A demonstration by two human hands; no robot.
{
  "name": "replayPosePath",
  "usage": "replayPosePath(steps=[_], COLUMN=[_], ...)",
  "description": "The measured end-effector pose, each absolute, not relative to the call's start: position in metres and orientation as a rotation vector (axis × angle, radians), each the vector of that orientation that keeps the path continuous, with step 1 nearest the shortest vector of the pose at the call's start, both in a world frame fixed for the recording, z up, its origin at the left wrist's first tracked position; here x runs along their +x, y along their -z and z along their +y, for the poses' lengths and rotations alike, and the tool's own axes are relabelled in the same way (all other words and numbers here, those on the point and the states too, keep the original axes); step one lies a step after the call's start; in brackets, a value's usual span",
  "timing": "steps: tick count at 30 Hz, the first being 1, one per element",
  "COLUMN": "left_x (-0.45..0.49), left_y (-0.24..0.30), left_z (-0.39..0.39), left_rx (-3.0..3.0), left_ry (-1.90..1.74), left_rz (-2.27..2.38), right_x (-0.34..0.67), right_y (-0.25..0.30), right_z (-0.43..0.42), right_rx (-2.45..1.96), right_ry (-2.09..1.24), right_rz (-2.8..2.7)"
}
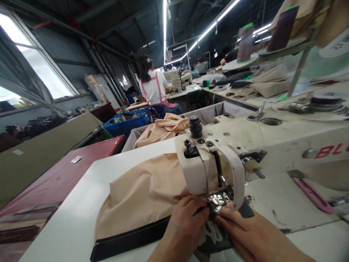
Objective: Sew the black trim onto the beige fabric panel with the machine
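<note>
Red letters on the arm of the sewing machine [261, 127] begin "BL"; a further letter is cut off by the right edge. At the upper right, a white label [336, 43] carries dark characters, slanted and too unclear to read. A small white tag [76, 159] lies on the red sheet [73, 174]; any print on it is too small to make out.

The tan fabric [147, 185] lies on the white surface [73, 214], left of the machine head, with a black strip [133, 236] along its near edge. Both run under the person's left hand [191, 214], which hides where they meet the metal presser foot [218, 199]. That hand's fingers are bent and close together beside the foot; whether they pinch the cloth cannot be told. The right hand [240, 227] lies low on the foot's other side, fingers extended and together, partly covered by the machine's white guard [238, 178]; its grip cannot be told. Both forearms leave the lower edge.
</note>
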State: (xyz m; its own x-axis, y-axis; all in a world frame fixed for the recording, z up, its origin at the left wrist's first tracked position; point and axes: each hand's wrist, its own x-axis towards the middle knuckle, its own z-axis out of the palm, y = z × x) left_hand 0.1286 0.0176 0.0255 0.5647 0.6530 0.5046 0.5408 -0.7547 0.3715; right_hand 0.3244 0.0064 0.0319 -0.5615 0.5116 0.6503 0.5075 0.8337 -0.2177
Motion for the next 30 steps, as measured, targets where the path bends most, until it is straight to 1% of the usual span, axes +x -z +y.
replayPosePath(steps=[4,11,15,30], left_x=[0.129,0.13,0.126,0.128], left_y=[-0.025,-0.022,-0.027,-0.023], left_z=[0.018,0.017,0.017,0.018], left_rx=[2.604,2.537,2.516,2.466], left_ry=[-0.862,-0.811,-0.77,-0.911], left_rz=[1.03,1.115,1.138,1.084], right_x=[0.33,0.337,0.34,0.336], right_y=[-0.03,-0.006,-0.007,-0.017], right_z=[0.004,0.008,0.007,0.006], right_rx=[-0.779,-0.834,-0.863,-0.926], right_ry=[-0.008,0.009,0.042,-0.063], right_rz=[-2.344,-2.408,-2.539,-2.434])
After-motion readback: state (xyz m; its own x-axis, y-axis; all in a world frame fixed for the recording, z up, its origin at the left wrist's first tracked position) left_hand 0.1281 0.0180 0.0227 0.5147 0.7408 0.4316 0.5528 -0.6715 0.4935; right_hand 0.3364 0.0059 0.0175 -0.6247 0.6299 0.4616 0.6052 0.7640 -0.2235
